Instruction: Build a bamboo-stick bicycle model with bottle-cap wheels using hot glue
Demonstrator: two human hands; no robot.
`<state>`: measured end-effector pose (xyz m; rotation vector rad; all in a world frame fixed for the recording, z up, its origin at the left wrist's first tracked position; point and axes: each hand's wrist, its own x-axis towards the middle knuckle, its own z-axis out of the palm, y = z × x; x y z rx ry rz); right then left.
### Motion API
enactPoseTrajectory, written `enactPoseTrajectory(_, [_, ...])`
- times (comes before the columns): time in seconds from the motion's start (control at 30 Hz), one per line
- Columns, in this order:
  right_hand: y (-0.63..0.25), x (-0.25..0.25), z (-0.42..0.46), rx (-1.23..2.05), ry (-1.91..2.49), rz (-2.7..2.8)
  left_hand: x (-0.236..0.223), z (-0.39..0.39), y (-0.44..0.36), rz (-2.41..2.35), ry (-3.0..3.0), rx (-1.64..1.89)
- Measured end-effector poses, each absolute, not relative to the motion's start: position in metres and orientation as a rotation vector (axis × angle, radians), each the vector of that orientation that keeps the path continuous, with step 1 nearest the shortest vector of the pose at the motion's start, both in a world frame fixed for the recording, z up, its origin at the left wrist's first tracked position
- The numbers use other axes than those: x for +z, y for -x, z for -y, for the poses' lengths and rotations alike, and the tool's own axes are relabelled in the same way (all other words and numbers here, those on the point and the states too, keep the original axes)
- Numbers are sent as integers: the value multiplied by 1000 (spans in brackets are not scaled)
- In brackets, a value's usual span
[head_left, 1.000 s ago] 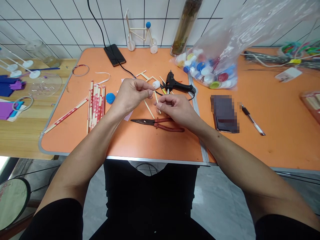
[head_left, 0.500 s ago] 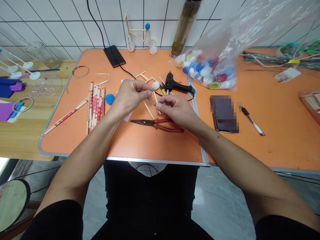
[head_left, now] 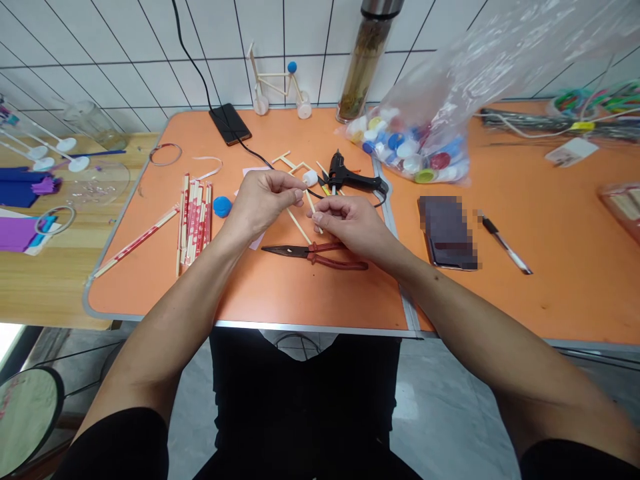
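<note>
My right hand (head_left: 350, 223) pinches a short wooden stick (head_left: 313, 208) between thumb and fingers, tilted over the table. At the upper end of that stick, my left hand (head_left: 267, 200) has its thumb and forefinger pressed together; what lies between them is too small to tell. Just beyond the fingers are a white bottle cap (head_left: 310, 178) and a frame of joined sticks (head_left: 295, 162). Red-handled long-nose pliers (head_left: 320, 255) lie below my hands. A black glue gun (head_left: 353, 175) rests behind my right hand.
Paper-wrapped chopsticks (head_left: 194, 223) and a blue cap (head_left: 222, 207) lie left. At the back stand a small stick model (head_left: 274, 83) and a tall bottle (head_left: 367, 67). A plastic bag of bottle caps (head_left: 415, 143), a phone (head_left: 449, 233) and a pen (head_left: 505, 243) are right.
The view has tilted slightly, so the table sits a little lower in the picture. Both hands keep nearly the same pose around the stick.
</note>
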<state>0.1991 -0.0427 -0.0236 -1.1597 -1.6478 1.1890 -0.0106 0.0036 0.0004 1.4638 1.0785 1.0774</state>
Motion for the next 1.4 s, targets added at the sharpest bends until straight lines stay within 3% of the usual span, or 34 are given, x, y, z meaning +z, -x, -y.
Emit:
enactPoseTrajectory(0.9, [-199, -19, 43, 1121, 1243, 1658, -2, -4, 12, -1074, -1432, 1082])
enactPoseTrajectory(1.4, [-224, -25, 29, 259, 1218, 1939, -1, -2, 13, -1060, -1585, 968])
